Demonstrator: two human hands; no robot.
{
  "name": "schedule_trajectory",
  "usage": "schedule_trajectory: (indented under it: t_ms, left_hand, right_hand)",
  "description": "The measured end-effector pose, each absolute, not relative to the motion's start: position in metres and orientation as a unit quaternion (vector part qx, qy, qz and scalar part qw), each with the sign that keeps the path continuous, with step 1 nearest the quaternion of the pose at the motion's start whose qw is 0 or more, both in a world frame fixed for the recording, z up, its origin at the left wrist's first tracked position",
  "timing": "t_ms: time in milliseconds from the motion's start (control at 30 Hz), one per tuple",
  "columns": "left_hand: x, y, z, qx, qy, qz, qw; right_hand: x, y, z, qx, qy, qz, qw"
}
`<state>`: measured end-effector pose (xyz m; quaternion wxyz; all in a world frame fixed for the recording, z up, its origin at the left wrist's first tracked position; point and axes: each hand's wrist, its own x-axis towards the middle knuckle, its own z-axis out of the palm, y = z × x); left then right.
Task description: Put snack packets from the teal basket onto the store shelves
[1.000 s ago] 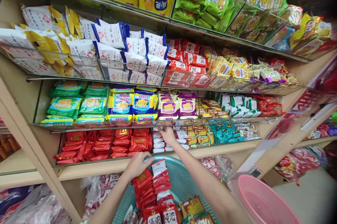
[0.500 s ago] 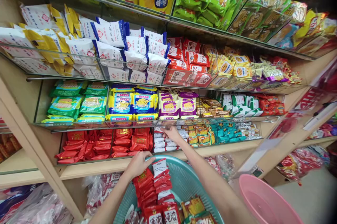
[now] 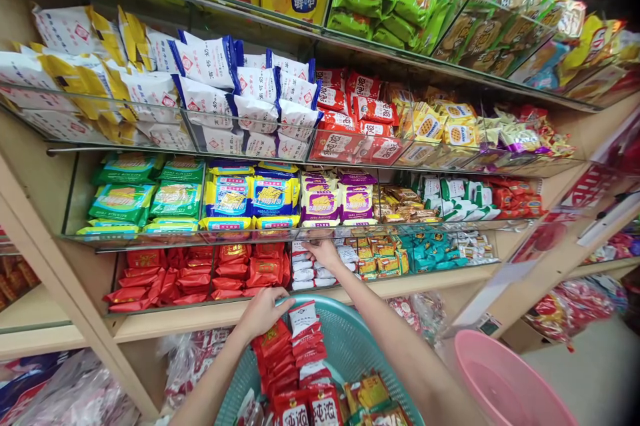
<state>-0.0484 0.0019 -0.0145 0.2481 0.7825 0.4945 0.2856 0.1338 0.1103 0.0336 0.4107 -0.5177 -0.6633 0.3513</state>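
Packets (image 3: 303, 275), white, lie on the low shelf (image 3: 200, 317) right at the right hand (image 3: 323, 253), long axes seemingly crosswise; can't tell if it's pinching one. Left hand (image 3: 265, 311), farther off, grips the basket (image 3: 345, 329) rim.

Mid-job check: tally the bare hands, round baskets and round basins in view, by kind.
Hands: 2 (left hand, right hand)
Teal basket: 1
Pink basin: 1
Total: 4
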Motion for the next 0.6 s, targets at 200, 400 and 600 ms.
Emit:
schedule_trajectory:
  t_ms: [200,400,600]
  left_hand:
    - [-0.049,0.002,-0.015,0.780,0.500,0.280,0.249]
    - [-0.049,0.003,-0.015,0.783,0.498,0.276,0.251]
    - [-0.049,0.003,-0.015,0.781,0.498,0.276,0.257]
  right_hand:
    - [0.131,0.100,0.031,-0.547,-0.660,0.270,0.438]
    - [0.134,0.093,0.029,-0.557,-0.674,0.230,0.428]
    - [0.156,0.071,0.028,-0.525,-0.723,0.140,0.427]
